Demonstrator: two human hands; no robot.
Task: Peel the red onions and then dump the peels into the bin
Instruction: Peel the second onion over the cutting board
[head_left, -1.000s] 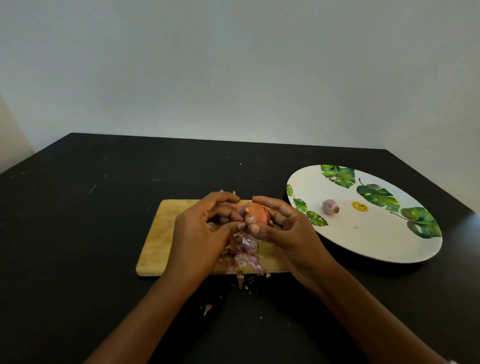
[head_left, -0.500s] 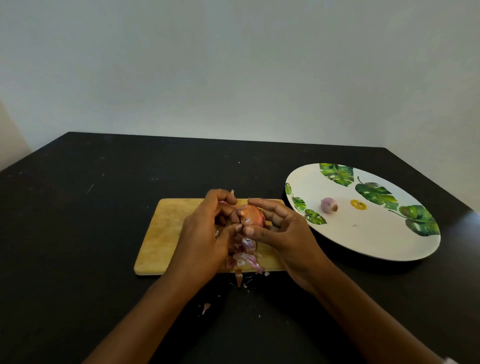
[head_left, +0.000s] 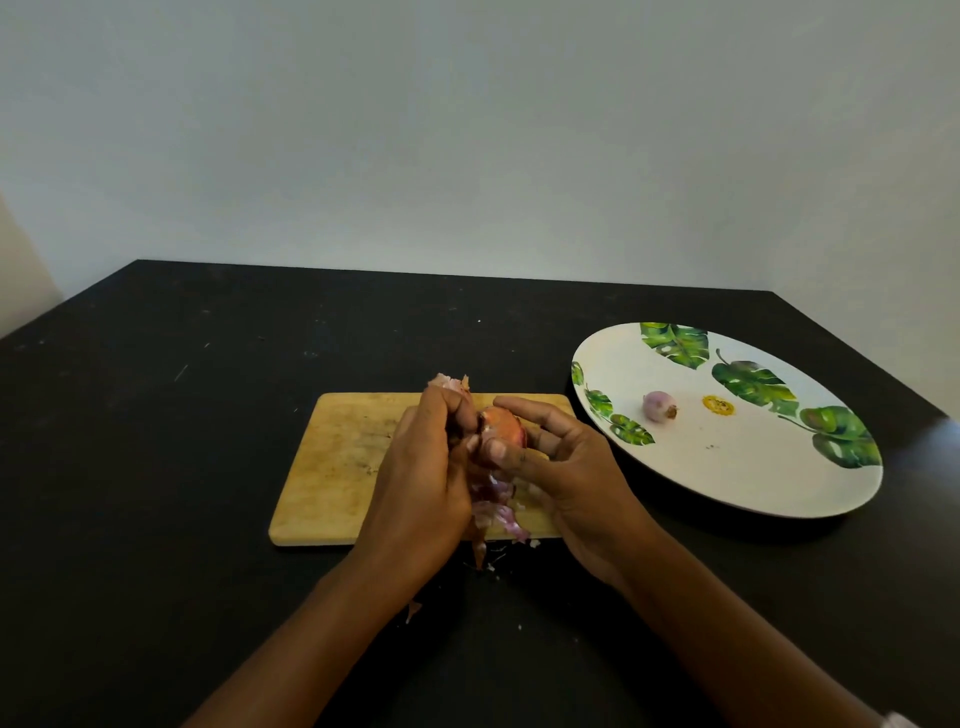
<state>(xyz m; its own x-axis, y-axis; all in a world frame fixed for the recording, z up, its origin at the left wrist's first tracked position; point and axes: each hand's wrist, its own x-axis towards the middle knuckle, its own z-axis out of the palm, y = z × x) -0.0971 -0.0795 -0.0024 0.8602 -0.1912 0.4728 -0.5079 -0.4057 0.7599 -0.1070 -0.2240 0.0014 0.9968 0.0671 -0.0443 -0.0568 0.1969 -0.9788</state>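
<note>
A small red onion (head_left: 503, 423) with orange-brown skin is held above the wooden cutting board (head_left: 343, 457). My right hand (head_left: 566, 467) grips it from the right, thumb across its front. My left hand (head_left: 423, 467) pinches a strip of loose peel (head_left: 451, 383) that sticks up above its fingers, close against the onion's left side. A heap of purple and brown peels (head_left: 496, 514) lies on the board's near edge under my hands. One peeled onion (head_left: 658, 405) rests on the leaf-patterned plate (head_left: 753, 467) to the right.
The black table (head_left: 156, 441) carries the board and plate. A few peel scraps (head_left: 413, 609) lie on the table in front of the board. A small yellow mark (head_left: 718, 405) shows on the plate. A pale wall stands behind the table. No bin is in view.
My left hand has pulled a strip of peel upward off the onion, so it now pokes above the fingers. My right hand has kept its grip on the onion.
</note>
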